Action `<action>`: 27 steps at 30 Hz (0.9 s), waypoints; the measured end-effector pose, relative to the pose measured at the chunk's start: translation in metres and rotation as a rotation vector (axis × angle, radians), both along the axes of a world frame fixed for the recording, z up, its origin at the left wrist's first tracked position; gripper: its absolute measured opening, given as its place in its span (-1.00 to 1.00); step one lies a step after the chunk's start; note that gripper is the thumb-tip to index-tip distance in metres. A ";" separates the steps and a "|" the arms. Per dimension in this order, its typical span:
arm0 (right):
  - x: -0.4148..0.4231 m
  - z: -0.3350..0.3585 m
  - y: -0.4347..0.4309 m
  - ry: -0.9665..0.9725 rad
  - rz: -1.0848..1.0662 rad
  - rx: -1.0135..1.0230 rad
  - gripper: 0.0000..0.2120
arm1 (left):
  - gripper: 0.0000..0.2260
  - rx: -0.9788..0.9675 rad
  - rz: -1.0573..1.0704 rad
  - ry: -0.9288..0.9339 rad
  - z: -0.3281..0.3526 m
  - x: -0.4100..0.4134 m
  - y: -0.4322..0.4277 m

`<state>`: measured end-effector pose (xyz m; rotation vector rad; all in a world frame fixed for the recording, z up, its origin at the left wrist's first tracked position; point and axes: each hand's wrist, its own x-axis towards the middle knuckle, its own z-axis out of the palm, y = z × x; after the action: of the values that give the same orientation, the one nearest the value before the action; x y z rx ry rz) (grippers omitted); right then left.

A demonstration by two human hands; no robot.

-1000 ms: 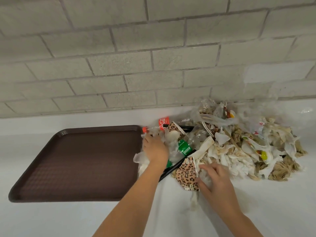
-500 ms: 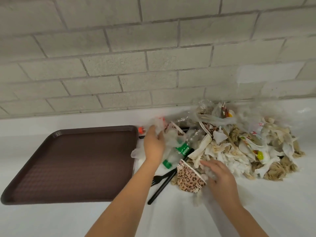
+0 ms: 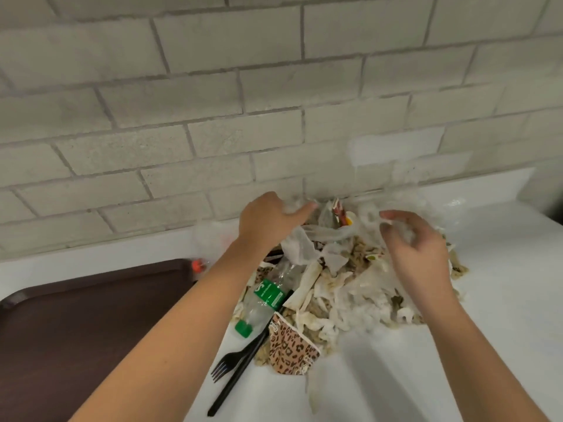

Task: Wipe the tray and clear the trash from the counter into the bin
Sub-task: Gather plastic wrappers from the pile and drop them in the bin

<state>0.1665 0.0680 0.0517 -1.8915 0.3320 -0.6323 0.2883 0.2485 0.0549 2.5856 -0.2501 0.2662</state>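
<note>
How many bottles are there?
2. A green-labelled bottle lies at the left of the trash pile, beside the black fork. A red-capped bottle lies by the tray's far corner, blurred. Others may hide under the pile.

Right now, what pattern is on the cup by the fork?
The cup has leopard print, dark spots on tan, clearest in the head view.

1 head-worn wide-angle camera looks forward and down, close over left hand and right hand; brick wall beyond the fingers, trash pile beneath.
</note>
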 end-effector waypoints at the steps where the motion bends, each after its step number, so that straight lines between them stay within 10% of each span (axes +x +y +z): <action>1: 0.011 0.002 -0.010 0.041 -0.035 -0.062 -0.81 | -0.41 0.105 -0.057 0.039 -0.001 0.001 -0.011; 6: 0.074 -0.015 -0.052 0.600 0.071 -0.401 -0.21 | -0.32 0.421 -0.243 0.071 -0.027 0.013 -0.044; 9: 0.086 -0.035 -0.055 0.709 0.122 -0.515 -0.39 | -0.62 0.357 -0.265 0.027 -0.041 0.017 -0.044; 16: 0.067 -0.025 -0.054 0.387 0.033 -0.106 -0.47 | -0.69 -0.148 -0.171 -0.105 -0.022 0.009 -0.013; 21: 0.035 -0.005 -0.076 0.063 -0.060 0.076 -0.89 | -0.65 -0.543 -0.032 -0.101 -0.001 0.021 0.007; 27: 0.043 0.006 -0.147 -0.020 -0.217 0.174 -0.75 | -0.54 -0.301 0.130 0.040 0.007 0.044 -0.007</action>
<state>0.2099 -0.0788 0.0579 -1.6951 0.5663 -0.7418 0.3325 0.2413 0.0618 2.3084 -0.0235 0.2756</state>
